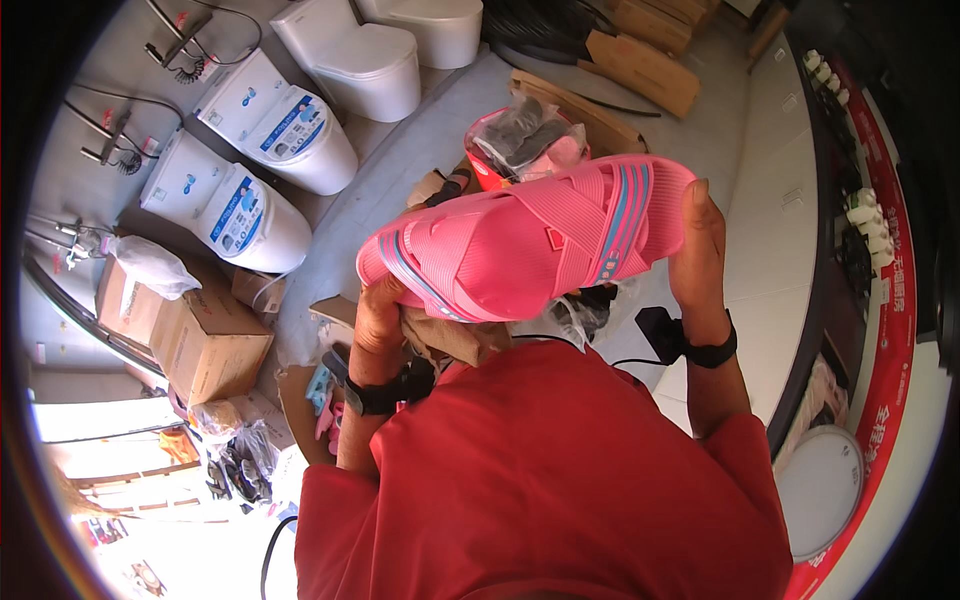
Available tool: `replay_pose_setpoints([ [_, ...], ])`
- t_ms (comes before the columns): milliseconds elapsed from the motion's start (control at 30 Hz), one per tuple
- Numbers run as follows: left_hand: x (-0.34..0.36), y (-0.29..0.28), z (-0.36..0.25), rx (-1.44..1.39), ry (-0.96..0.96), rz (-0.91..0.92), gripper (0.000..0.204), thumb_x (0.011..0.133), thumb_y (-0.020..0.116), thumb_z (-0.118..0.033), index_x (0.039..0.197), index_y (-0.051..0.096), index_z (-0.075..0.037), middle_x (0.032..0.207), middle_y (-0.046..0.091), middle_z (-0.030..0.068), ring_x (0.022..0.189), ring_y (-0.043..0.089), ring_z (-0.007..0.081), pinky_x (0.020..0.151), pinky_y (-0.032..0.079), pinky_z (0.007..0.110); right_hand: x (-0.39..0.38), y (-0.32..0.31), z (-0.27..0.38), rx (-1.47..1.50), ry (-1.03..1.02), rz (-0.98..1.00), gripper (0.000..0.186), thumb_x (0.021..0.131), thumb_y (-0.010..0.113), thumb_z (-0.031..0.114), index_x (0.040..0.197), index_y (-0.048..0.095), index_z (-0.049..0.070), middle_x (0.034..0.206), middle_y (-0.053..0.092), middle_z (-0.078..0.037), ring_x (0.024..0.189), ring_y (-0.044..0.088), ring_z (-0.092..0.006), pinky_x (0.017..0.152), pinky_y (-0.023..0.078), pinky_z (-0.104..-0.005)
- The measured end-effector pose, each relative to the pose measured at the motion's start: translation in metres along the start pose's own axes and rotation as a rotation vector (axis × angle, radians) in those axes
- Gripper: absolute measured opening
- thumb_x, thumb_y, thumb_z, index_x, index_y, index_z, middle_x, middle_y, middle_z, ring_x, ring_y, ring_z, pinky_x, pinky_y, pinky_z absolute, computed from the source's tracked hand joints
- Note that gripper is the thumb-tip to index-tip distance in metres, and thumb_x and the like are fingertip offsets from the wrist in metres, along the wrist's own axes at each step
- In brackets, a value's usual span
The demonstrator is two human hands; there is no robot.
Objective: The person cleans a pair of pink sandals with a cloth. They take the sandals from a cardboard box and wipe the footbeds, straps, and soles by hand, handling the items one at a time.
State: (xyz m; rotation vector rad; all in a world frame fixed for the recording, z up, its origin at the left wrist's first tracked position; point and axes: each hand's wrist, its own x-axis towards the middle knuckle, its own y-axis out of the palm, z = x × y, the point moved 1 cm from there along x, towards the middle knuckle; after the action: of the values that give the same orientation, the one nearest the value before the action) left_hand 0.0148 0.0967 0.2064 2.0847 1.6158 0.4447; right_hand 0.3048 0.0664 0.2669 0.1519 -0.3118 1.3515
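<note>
A pair of pink slide sandals (pixel 500 245), with ribbed cross straps and blue-grey stripes, is held up in front of my chest. The two seem to be fitted toe to toe, with the straps facing up. My left hand (pixel 378 318) is closed on the left end, its fingers partly hidden beneath. My right hand (pixel 702 245) grips the opposite end, thumb upright along the edge and the other fingers out of sight. Just beyond the sandals, a red container (pixel 483 160) holds dark footwear in clear plastic (pixel 525 135). Crumpled brown paper (pixel 455 338) shows below them.
White toilets (pixel 245 215) line the left wall, with cardboard boxes (pixel 215 335) nearer me. Bagged dark shoes (pixel 240 475) lie at lower left. Black coiled hose (pixel 540 40) and flattened cardboard (pixel 640 70) are at the back. A white cabinet (pixel 765 200) runs along the right.
</note>
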Motion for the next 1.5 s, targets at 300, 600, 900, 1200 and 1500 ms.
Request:
replay_pose_setpoints([
  [300,0.0,0.013,0.0,-0.063,0.094,0.015,0.06,0.07,0.064,-0.021,0.122,0.046,0.002,0.116,0.056,0.0125,0.106,0.054,0.023,0.094,0.041,0.033,-0.005,0.007,0.001,0.062,0.021,-0.075,0.052,0.097,0.032,0.041,0.112,0.052,-0.004,0.106,0.058,-0.007,0.095,0.054,-0.0127,0.085,0.041,-0.0264],
  [600,0.0,0.02,0.002,-0.027,0.105,0.006,0.06,0.073,0.061,-0.022,0.125,0.043,0.002,0.117,0.055,0.0135,0.107,0.054,0.0239,0.095,0.041,0.034,-0.01,0.009,0.003,0.041,0.025,-0.044,0.05,0.097,0.033,0.039,0.113,0.052,-0.004,0.106,0.058,-0.007,0.096,0.053,-0.0114,0.086,0.04,-0.0253],
  [900,0.012,-0.002,0.017,-0.389,-0.224,-0.019,0.054,0.075,0.056,-0.019,0.123,0.044,0.001,0.117,0.055,0.0158,0.105,0.054,0.0295,0.094,0.043,0.038,-0.001,0.009,-0.005,0.107,0.086,-0.032,0.05,0.096,0.035,0.037,0.124,0.042,-0.004,0.12,0.051,-0.01,0.11,0.048,-0.0163,0.094,0.037,-0.0295],
  [1200,0.032,-0.001,0.028,-0.404,-0.385,0.143,0.045,0.081,0.055,-0.02,0.119,0.047,0.001,0.111,0.057,0.0139,0.098,0.058,0.0252,0.088,0.046,0.035,0.023,0.023,-0.02,0.914,0.058,-0.106,0.05,0.091,0.038,0.033,0.125,0.04,-0.003,0.124,0.049,-0.017,0.117,0.045,-0.0283,0.1,0.034,-0.0398],
  [1500,0.03,0.025,0.009,0.357,0.194,0.132,0.102,0.059,0.08,-0.045,0.135,0.028,-0.002,0.116,0.053,0.0115,0.11,0.05,0.0193,0.095,0.038,0.032,0.034,0.011,-0.017,1.067,0.192,-0.31,0.036,0.088,0.046,0.031,0.108,0.052,0.002,0.106,0.058,-0.01,0.099,0.055,-0.0248,0.087,0.045,-0.0387],
])
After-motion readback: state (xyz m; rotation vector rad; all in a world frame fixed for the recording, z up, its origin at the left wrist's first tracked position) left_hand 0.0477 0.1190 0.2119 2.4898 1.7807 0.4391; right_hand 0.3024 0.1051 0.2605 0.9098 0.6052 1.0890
